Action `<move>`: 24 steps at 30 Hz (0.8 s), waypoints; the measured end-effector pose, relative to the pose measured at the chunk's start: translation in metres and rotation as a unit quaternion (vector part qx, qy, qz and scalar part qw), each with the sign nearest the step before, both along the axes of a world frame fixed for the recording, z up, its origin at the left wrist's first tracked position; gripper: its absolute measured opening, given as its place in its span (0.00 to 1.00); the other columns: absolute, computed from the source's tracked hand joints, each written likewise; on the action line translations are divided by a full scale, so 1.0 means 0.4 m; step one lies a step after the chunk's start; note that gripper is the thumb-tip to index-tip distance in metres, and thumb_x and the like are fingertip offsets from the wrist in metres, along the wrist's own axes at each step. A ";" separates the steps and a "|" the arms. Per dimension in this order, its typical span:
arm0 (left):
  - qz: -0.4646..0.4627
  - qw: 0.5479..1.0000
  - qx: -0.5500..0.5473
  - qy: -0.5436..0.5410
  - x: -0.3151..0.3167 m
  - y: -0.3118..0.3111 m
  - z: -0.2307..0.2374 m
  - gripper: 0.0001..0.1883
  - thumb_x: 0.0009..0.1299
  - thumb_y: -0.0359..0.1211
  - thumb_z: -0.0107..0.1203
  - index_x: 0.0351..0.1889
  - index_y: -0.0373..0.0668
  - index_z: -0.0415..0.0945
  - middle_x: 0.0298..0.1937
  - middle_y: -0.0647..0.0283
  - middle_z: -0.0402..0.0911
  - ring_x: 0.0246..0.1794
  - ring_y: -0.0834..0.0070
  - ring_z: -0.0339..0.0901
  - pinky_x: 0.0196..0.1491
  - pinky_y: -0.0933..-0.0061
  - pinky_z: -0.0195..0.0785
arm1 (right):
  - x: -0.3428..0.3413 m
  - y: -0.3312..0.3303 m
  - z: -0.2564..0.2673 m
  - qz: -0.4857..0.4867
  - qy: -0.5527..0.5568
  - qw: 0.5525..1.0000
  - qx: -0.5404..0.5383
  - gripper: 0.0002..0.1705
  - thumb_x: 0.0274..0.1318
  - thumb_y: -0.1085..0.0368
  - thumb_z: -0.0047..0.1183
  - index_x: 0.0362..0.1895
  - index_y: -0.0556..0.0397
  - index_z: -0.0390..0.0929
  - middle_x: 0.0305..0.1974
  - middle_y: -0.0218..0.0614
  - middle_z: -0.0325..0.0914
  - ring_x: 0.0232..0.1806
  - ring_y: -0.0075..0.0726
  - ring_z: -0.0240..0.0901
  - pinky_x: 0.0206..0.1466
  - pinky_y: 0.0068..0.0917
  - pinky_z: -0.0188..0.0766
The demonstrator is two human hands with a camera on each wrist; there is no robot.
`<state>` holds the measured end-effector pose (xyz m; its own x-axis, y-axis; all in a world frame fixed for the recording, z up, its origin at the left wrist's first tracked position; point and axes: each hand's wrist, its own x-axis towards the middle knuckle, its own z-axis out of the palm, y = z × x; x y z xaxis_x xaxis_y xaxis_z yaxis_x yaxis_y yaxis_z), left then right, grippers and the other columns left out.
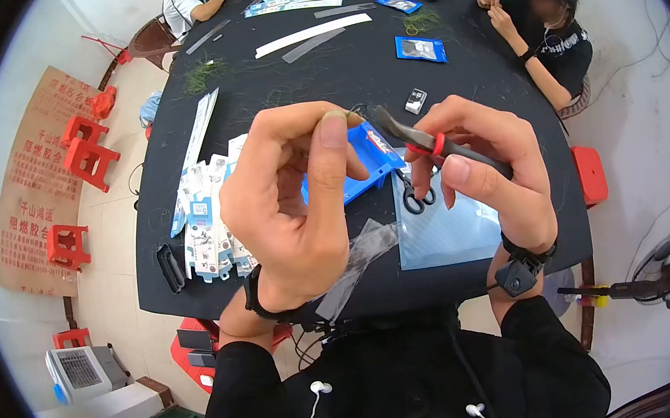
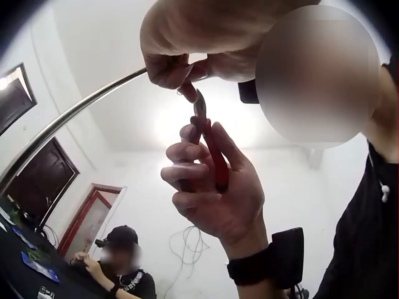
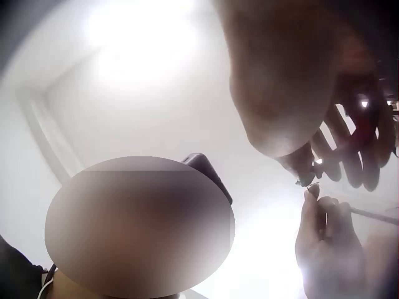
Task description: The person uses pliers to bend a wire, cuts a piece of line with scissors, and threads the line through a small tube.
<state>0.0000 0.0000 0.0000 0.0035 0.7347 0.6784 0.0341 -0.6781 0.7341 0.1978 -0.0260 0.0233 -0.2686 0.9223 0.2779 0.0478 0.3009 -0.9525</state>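
Observation:
My right hand (image 1: 500, 165) holds a pair of pliers (image 1: 467, 153) with red and black handles, their metal jaws aimed at my left fingertips. Thumb and forefinger of my left hand (image 1: 293, 189) are pinched together, with a small thin wire-like piece (image 1: 359, 111) at their tips, too fine to identify. In the left wrist view, a long slim rod-like thing (image 2: 81, 107) runs from that hand. The pliers' tip (image 2: 199, 103) sits right by the left fingertips there. Beneath the hands lie an open blue packet (image 1: 378, 152), black scissors (image 1: 415, 199) and a pale blue plastic sheet (image 1: 451, 238).
White-and-blue packaging cards (image 1: 204, 230) and a black case (image 1: 170, 269) lie left, clear plastic strips (image 1: 357, 271) near the front edge. Further back are a small black-and-white device (image 1: 415, 101), blue packets (image 1: 420, 49) and green strands (image 1: 205, 76). Two people sit at the table.

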 end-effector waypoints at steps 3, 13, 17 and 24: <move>0.009 1.000 0.010 0.012 -0.015 0.001 0.006 0.09 0.81 0.30 0.50 0.45 0.32 0.75 0.24 0.62 0.79 0.22 0.87 0.73 0.24 0.87 0.58 | -0.010 0.005 -0.005 0.012 0.004 1.000 -0.011 0.22 0.62 0.50 0.60 0.46 0.58 0.82 0.36 0.36 0.83 0.33 0.21 0.77 0.35 0.17 0.70; -0.005 1.000 0.015 0.002 -0.017 -0.003 0.001 0.04 0.76 0.21 0.54 0.45 0.29 0.77 0.33 0.59 0.83 0.28 0.82 0.80 0.33 0.83 0.70 | -0.025 0.009 -0.003 -0.048 -0.030 0.998 0.016 0.30 0.52 0.47 0.59 0.44 0.63 0.82 0.29 0.39 0.81 0.28 0.28 0.80 0.25 0.18 0.68; -0.006 1.000 0.016 0.002 -0.016 -0.002 0.000 0.04 0.76 0.20 0.54 0.45 0.29 0.77 0.34 0.59 0.83 0.28 0.82 0.80 0.33 0.83 0.70 | -0.024 0.008 0.000 -0.050 -0.027 0.998 0.014 0.30 0.51 0.46 0.59 0.44 0.64 0.82 0.31 0.41 0.82 0.28 0.29 0.80 0.25 0.18 0.68; 0.003 1.000 0.015 0.008 -0.013 -0.006 0.001 0.04 0.75 0.20 0.55 0.44 0.28 0.78 0.34 0.59 0.83 0.28 0.82 0.80 0.33 0.83 0.71 | -0.020 0.007 -0.003 -0.059 -0.044 0.997 0.028 0.28 0.52 0.47 0.59 0.43 0.63 0.82 0.31 0.40 0.82 0.30 0.29 0.81 0.27 0.18 0.69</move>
